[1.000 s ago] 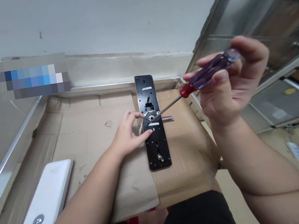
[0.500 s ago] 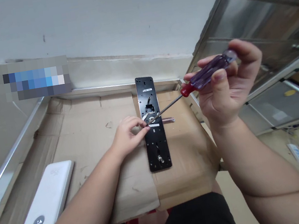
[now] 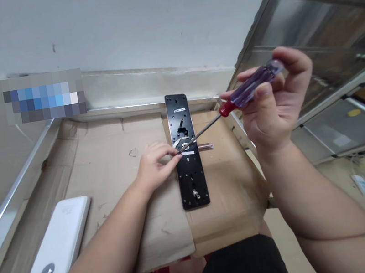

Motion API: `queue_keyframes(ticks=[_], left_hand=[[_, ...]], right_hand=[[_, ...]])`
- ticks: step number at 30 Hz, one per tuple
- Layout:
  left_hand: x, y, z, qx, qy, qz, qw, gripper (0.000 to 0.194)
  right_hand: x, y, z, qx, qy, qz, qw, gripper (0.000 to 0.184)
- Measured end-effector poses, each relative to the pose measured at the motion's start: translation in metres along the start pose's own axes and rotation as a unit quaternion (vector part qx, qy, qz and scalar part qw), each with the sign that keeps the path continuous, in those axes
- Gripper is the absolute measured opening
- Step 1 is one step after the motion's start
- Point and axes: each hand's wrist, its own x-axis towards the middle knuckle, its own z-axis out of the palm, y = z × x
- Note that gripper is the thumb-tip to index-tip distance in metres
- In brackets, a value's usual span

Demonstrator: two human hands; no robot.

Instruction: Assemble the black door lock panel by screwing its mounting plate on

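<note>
A long black metal lock plate [image 3: 192, 181] lies on flattened cardboard [image 3: 104, 167], with several holes and a central opening. My left hand [image 3: 154, 166] rests at the plate's middle, thumb and fingers pinching a small white piece [image 3: 178, 144]. My right hand [image 3: 273, 99] is raised above the plate's right side, gripping a screwdriver [image 3: 251, 88] with a translucent purple handle and a red collar. Its steel shaft slants down, and the tip sits at the central opening, close to my left fingers. A slim purple-and-red object [image 3: 205, 146] pokes out from behind the plate.
A white flat rectangular device [image 3: 59, 243] lies on the cardboard at lower left. A metal-edged frame [image 3: 15, 195] runs along the left side, and a wall stands behind. Glass panels [image 3: 323, 17] rise at right. A blue-and-white strip [image 3: 364, 187] lies on the floor.
My left hand has gone from fingers spread on the plate to a tight pinch at the central opening. The screwdriver has shifted slightly left with my right hand.
</note>
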Motion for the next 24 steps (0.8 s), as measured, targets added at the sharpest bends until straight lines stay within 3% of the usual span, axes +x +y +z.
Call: queue_keyframes(ticks=[4,7,12,14,18,24], left_hand=[[0.000,0.000,0.000,0.010,-0.003,0.002,1.000,0.009],[0.001,0.002,-0.004,0.018,-0.035,-0.004,0.999,0.011],[0.000,0.000,-0.011,0.029,-0.122,-0.060,0.990,0.074],[-0.002,-0.004,-0.009,0.000,-0.141,-0.080,0.987,0.086],[-0.006,-0.008,-0.003,-0.098,-0.168,-0.124,0.973,0.091],[-0.008,-0.004,0.004,-0.269,-0.206,-0.181,0.923,0.093]], right_hand=[[-0.004,-0.006,0.004,0.012,-0.067,0.012,0.998,0.065],[-0.008,-0.010,0.008,0.012,-0.108,0.002,0.994,0.076],[-0.010,-0.010,0.007,0.011,-0.146,-0.030,0.989,0.077],[-0.010,-0.008,0.006,0.012,-0.162,-0.034,0.986,0.080],[-0.013,-0.006,0.007,0.025,-0.168,-0.012,0.985,0.081],[-0.018,-0.006,0.011,0.041,-0.167,0.003,0.985,0.078]])
